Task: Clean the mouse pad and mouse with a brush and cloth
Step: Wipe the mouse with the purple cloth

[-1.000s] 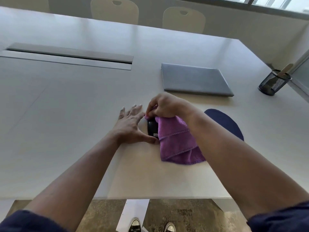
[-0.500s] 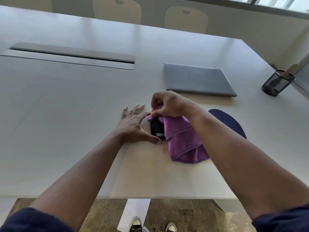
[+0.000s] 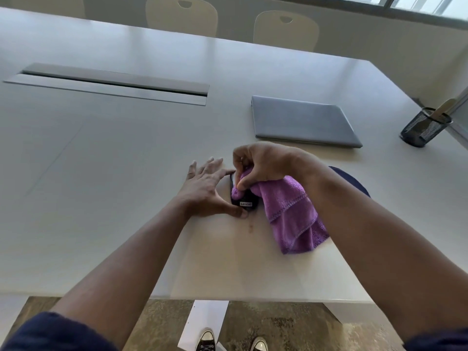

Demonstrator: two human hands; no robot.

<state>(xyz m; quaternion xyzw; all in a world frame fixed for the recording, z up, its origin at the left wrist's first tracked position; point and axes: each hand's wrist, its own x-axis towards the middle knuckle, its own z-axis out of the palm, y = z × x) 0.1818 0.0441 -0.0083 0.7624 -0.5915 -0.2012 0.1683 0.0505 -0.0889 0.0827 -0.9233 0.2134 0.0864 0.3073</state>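
I see my right hand point(image 3: 263, 164) pinching the purple cloth point(image 3: 291, 211) against the black mouse point(image 3: 244, 200) on the white table point(image 3: 101, 173). My left hand point(image 3: 206, 188) lies flat, fingers straight, thumb touching the mouse. The dark mouse pad point(image 3: 352, 181) sits just behind my right forearm.

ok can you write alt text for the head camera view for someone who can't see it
A person's right hand rubs a purple cloth over a black mouse that the left hand steadies on a white table. A closed grey laptop, a dark blue mouse pad and a mesh pen cup lie beyond.
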